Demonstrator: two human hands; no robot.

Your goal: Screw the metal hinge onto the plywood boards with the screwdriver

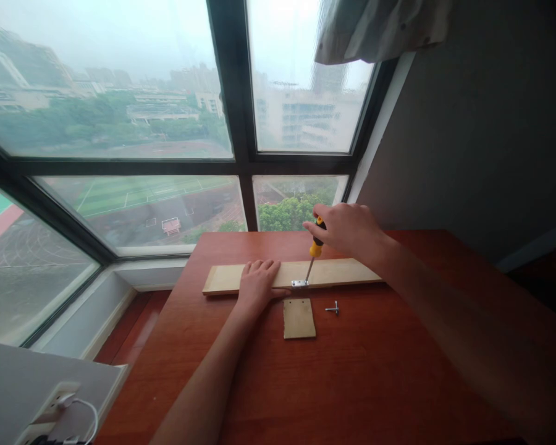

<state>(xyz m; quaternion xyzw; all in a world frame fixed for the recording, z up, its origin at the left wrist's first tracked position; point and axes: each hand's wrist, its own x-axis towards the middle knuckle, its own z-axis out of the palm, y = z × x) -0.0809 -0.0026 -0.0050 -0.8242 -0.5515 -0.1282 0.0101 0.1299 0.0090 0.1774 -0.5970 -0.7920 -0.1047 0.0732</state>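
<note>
A long pale wooden board [324,272] lies across the table. My left hand [257,284] holds it down, fingers over its top and thumb along the front edge. A small silver metal hinge or bracket [299,283] sits at the board's front edge, right of my left thumb. My right hand [347,225] is wrapped around the yellow-and-black handle of a screwdriver [315,248]. The screwdriver slants down, its tip at the right end of the metal piece. Closer to me lies a small square wooden piece [299,319] with two holes near its top edge. Right of it are loose screws [333,308].
The reddish-brown table [352,377] stands against large windows with dark frames [241,167]. A curtain [380,31] hangs at the upper right beside a dark wall [482,136]. At the lower left, a white plug and cable [90,405] run from a wall socket.
</note>
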